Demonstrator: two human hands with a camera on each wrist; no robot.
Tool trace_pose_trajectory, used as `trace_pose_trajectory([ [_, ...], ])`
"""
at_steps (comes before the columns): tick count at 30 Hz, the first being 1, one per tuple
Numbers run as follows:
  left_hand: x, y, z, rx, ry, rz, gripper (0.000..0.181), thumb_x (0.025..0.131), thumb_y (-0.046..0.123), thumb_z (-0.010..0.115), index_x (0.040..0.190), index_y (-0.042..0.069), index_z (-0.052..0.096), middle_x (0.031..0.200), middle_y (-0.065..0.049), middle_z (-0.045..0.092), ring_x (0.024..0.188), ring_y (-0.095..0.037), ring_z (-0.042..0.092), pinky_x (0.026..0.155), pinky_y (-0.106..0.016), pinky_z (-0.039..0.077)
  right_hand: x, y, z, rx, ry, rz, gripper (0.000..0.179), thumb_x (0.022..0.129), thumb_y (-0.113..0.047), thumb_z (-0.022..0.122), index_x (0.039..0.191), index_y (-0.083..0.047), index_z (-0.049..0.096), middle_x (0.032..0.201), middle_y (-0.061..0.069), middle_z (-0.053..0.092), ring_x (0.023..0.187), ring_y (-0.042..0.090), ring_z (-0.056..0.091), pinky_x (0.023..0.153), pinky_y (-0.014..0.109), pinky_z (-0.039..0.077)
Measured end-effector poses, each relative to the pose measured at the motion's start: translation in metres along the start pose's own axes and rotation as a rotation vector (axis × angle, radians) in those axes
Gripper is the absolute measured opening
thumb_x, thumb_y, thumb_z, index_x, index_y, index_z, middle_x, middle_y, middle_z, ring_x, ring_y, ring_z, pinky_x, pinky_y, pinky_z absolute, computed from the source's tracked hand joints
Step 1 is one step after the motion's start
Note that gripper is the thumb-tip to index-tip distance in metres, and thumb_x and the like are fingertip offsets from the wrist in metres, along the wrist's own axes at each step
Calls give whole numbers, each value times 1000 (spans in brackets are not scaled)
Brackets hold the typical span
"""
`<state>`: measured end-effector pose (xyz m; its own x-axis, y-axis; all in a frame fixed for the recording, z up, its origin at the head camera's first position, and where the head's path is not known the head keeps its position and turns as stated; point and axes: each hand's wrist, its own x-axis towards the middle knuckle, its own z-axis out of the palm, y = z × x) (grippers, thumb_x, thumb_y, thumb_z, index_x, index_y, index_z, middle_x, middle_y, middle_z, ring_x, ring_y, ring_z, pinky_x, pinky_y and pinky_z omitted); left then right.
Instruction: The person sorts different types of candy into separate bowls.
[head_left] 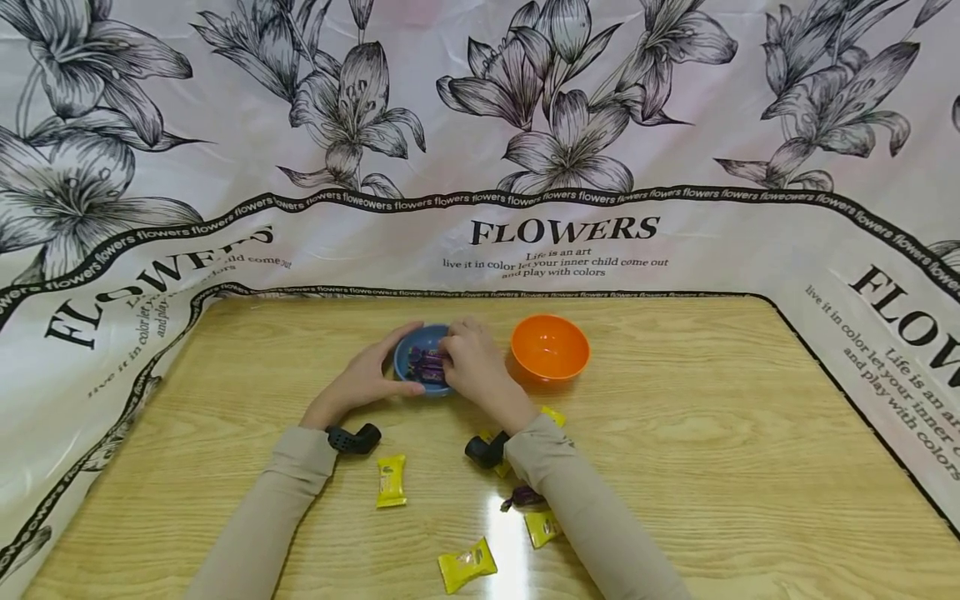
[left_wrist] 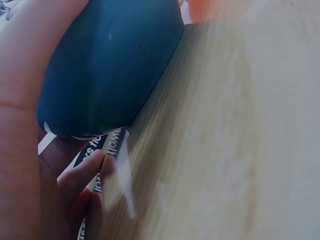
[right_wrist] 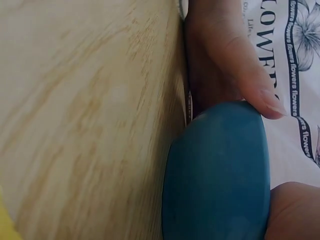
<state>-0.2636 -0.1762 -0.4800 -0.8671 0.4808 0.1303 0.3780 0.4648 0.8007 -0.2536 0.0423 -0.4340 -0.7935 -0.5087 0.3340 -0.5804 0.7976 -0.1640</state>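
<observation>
A small blue bowl [head_left: 402,367] with several purple-wrapped candies [head_left: 427,367] inside stands near the back of the table. My left hand [head_left: 365,377] grips its left side, thumb along the near wall and fingers round the far side. In the left wrist view the hand [left_wrist: 20,115] curves about the bowl [left_wrist: 115,65]. My right hand [head_left: 474,362] is over the bowl's right rim, its fingers down by the candies. The fingertips are hidden, so whether they pinch a candy does not show. Only part of that hand [right_wrist: 292,212] appears in the right wrist view, above the rim.
An orange bowl [head_left: 551,348] stands just right of my right hand. Yellow-wrapped candies [head_left: 391,481] lie scattered on the wood-patterned table [head_left: 712,433], some partly behind my right forearm. A purple-wrapped candy [head_left: 523,497] lies beside that forearm. A flower-printed cloth [head_left: 360,242] rises behind the table.
</observation>
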Motion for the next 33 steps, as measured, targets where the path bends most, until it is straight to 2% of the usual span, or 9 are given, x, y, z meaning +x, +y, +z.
trace_pose_trajectory([
  [7,0,0,0,-5,-4,-7,99,78,41,84,158,32,26,158,-3,33,143,-30,32,114,-58,23,-8,1,-13,58,19,-16,7,87,-6,71,90,-7,78,92,6,64,92,25,56,89,40,45],
  [15,0,1,-1,-2,2,9,99,78,40,85,158,33,27,158,-7,35,143,-34,33,113,-63,21,-28,9,-42,184,136,-102,5,81,0,77,86,-1,77,86,8,63,84,27,59,80,41,49],
  [17,0,1,-1,2,1,16,99,78,38,85,158,30,27,158,-9,34,143,-35,32,113,-64,20,-35,13,-49,222,138,-106,6,80,0,77,86,-1,77,84,7,63,84,26,59,79,41,48],
  [19,-3,13,-3,8,-4,11,98,79,32,85,158,23,28,157,-13,35,142,-38,32,112,-65,19,-43,17,-55,258,139,-108,6,80,1,78,86,-1,77,84,6,64,84,26,59,79,41,47],
  [22,-2,14,-3,13,-5,2,99,78,24,85,158,17,27,157,-17,33,142,-42,31,113,-65,18,-55,21,-66,292,145,-117,6,80,0,79,86,-1,77,83,6,65,84,25,58,77,40,46],
  [24,-2,15,-3,17,-6,-3,99,78,23,85,158,17,27,157,-18,33,142,-42,30,113,-65,18,-64,23,-72,295,143,-124,6,81,-2,79,86,-1,77,83,6,65,83,25,57,76,39,45],
  [26,1,4,-1,17,-1,1,100,78,26,86,159,22,27,158,-14,33,143,-40,30,113,-64,18,-73,24,-78,295,125,-120,5,82,-3,79,87,-2,77,83,5,65,82,24,55,75,38,43],
  [33,0,2,-1,26,11,10,100,76,38,86,158,28,28,158,-8,34,143,-37,31,113,-64,18,-104,27,-89,289,9,-125,5,82,-6,80,85,-7,77,83,-1,64,81,18,51,73,35,41],
])
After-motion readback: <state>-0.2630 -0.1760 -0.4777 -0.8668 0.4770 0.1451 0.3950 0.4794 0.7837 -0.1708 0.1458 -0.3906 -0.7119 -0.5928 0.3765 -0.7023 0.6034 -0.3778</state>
